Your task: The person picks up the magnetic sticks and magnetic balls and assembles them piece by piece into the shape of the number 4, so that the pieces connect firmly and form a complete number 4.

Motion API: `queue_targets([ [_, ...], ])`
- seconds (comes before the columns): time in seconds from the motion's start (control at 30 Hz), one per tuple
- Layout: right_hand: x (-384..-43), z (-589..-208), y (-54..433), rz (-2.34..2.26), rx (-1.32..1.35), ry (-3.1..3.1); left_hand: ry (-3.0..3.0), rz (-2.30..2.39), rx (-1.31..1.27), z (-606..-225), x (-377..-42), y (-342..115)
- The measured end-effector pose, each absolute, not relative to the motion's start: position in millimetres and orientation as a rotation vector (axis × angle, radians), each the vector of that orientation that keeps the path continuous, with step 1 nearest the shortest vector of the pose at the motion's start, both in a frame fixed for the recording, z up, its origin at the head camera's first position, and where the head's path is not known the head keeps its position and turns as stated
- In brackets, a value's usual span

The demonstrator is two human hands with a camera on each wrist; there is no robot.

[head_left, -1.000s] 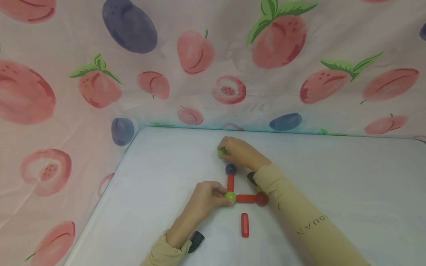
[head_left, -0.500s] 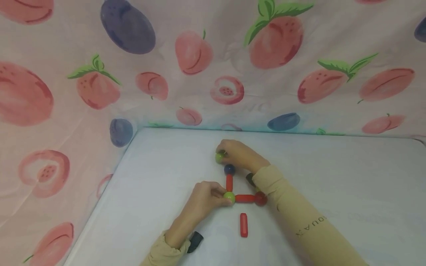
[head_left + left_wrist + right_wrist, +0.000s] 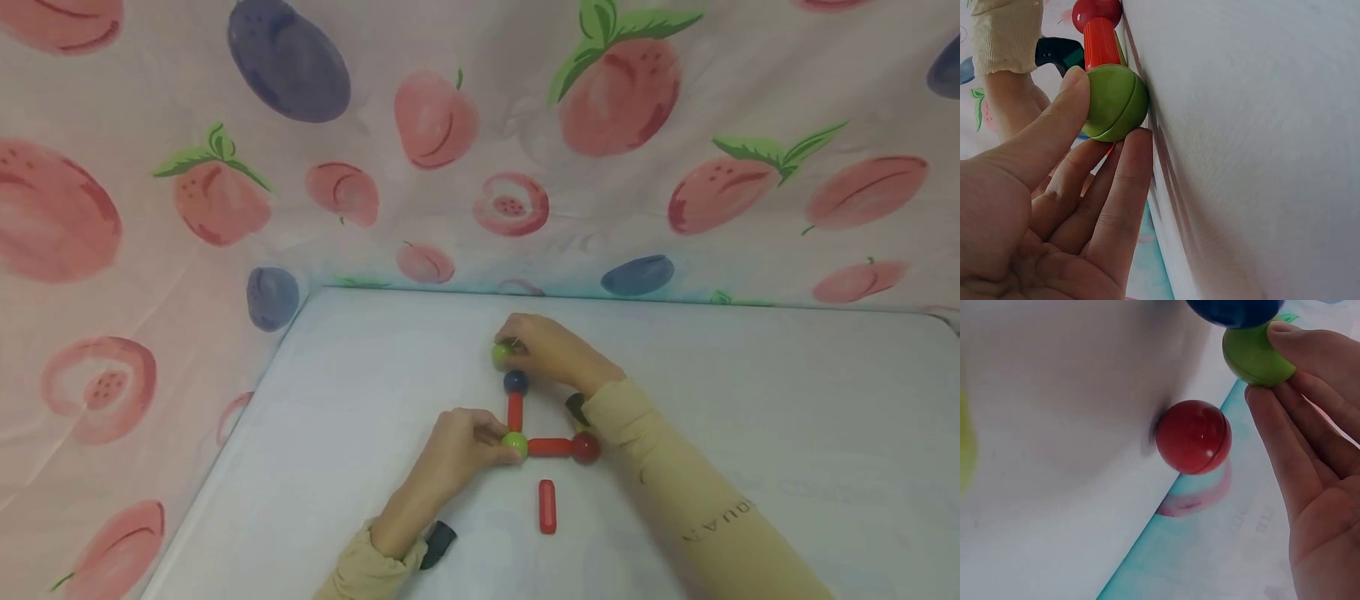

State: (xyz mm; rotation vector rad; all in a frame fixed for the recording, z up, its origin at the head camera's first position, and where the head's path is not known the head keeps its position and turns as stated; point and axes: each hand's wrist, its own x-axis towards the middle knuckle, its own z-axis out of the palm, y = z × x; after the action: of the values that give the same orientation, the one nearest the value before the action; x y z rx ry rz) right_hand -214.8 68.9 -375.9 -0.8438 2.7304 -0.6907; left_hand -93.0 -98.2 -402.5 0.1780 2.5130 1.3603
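My left hand (image 3: pixel 461 450) pinches a green ball (image 3: pixel 1116 103) between thumb and fingers, low at the white surface. From that ball one red rod (image 3: pixel 515 412) runs back to a blue ball (image 3: pixel 516 382), and another red rod (image 3: pixel 550 447) runs right to a red ball (image 3: pixel 585 447). My right hand (image 3: pixel 551 352) holds a second green ball (image 3: pixel 502 356) just behind the blue ball; the two overlap in the right wrist view. A yellowish piece (image 3: pixel 581 427) shows behind the red ball, mostly hidden by the right sleeve.
A loose red rod (image 3: pixel 547 507) lies in front of the joined pieces. In the right wrist view a red ball (image 3: pixel 1194 437) sits on the white table (image 3: pixel 1054 519) near the hand. A fruit-print cloth (image 3: pixel 442 208) hangs behind the table and along its left side.
My right hand has brought its green ball nearer, close behind the blue ball. The left hand keeps its pinch on the other green ball.
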Motion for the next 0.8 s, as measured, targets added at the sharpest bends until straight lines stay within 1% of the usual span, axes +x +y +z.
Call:
queue_targets([
  [0.2,-211,-374,77,-0.697,-0.913,2.754,2.521,1.354,0.181,-403,-93,-98],
  [0.8,-194,-369,105,-0.736,-0.939,2.777,2.534,1.332,0.182,-402,-94,-97],
])
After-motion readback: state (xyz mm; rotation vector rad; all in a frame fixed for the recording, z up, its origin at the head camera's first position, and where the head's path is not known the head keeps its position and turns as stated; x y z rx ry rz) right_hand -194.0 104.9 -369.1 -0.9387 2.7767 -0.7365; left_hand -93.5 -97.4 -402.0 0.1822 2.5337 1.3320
